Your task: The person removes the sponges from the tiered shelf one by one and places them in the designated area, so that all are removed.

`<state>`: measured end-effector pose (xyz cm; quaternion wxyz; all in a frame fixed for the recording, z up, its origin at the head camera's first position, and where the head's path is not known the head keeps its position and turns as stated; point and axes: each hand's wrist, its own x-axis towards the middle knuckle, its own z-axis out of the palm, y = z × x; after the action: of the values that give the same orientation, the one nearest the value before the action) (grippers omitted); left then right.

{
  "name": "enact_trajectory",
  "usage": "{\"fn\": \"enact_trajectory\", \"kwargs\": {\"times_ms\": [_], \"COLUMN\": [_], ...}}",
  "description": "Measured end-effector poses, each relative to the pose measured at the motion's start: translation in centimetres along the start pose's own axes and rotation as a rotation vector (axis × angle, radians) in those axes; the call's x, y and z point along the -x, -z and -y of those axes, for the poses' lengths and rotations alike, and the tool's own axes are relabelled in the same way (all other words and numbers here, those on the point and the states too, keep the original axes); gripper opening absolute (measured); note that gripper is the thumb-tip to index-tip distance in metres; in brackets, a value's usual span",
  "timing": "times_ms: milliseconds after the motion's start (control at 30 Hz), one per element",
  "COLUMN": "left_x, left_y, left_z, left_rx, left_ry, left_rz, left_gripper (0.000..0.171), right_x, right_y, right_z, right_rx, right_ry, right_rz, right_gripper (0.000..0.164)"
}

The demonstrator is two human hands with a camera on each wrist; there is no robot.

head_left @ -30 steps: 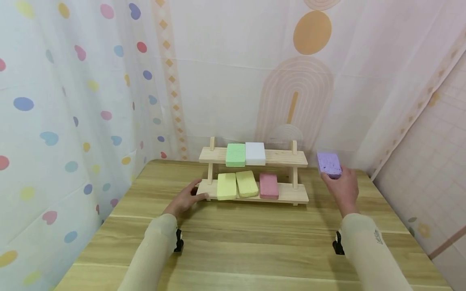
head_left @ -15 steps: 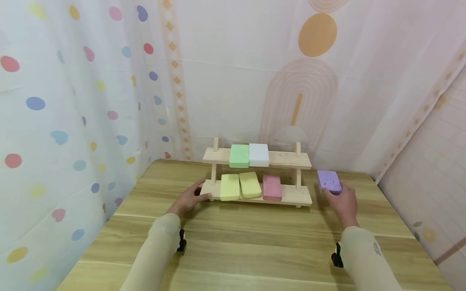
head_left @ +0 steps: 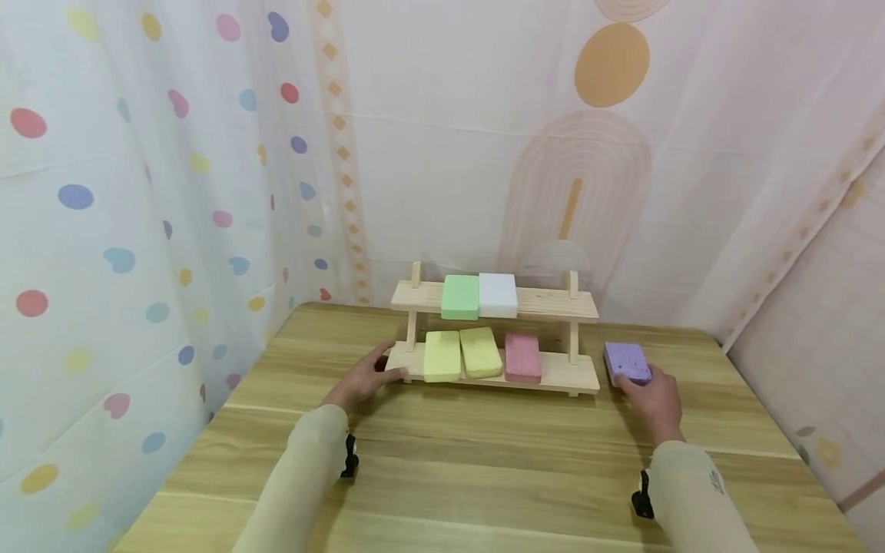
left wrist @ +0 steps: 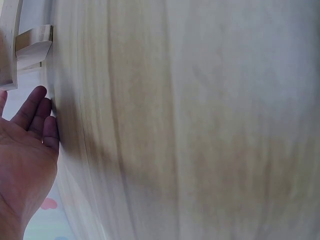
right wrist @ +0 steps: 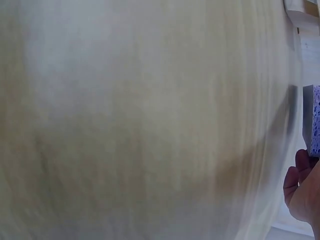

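Sponge (head_left: pixel 625 361): purple, over the surface (head_left: pixel 449 461), right of the rack (head_left: pixel 573 339)
Right hand (head_left: pixel 654 397): fingers pinching the sponge
Left hand (head_left: pixel 362 381): fingers relaxed at the rack's left end
Lower shelf (head_left: pixel 568 372): two yellow blocks (head_left: pixel 442 353), pink block (head_left: pixel 522 355)
Upper shelf (head_left: pixel 549 302): green block (head_left: pixel 460 295) beside white block (head_left: pixel 497 293)

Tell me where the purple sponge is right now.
In the head view, the purple sponge is toward the right, held in the right grip, just to the right of the wooden rack and apart from it.

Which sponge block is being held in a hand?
The purple rectangular sponge, in the right hand; the green, white, pink and two yellow ones lie on the two-tier wooden rack.
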<state>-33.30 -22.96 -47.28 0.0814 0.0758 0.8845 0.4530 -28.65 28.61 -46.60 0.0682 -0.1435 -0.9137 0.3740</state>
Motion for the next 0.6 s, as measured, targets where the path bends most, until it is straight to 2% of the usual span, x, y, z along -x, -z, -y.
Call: {"fn": "enact_trajectory", "kwargs": {"times_ms": [200, 600], "left_x": [0.11, 0.33], "left_y": [-0.06, -0.15], "left_z": [-0.22, -0.24], "left_rx": [-0.004, 0.015], "left_ry": [-0.005, -0.008], "left_rz": [-0.001, -0.009], "left_gripper": [0.089, 0.086], "right_x": [0.06, -0.46], "right_y": [-0.17, -0.36], "right_z": [-0.24, -0.75], "right_rx": [0.009, 0.06], "right_ry": [-0.023, 0.024], "right_rz": [0.034, 0.07], "right_gripper": [0.084, 0.079]}}
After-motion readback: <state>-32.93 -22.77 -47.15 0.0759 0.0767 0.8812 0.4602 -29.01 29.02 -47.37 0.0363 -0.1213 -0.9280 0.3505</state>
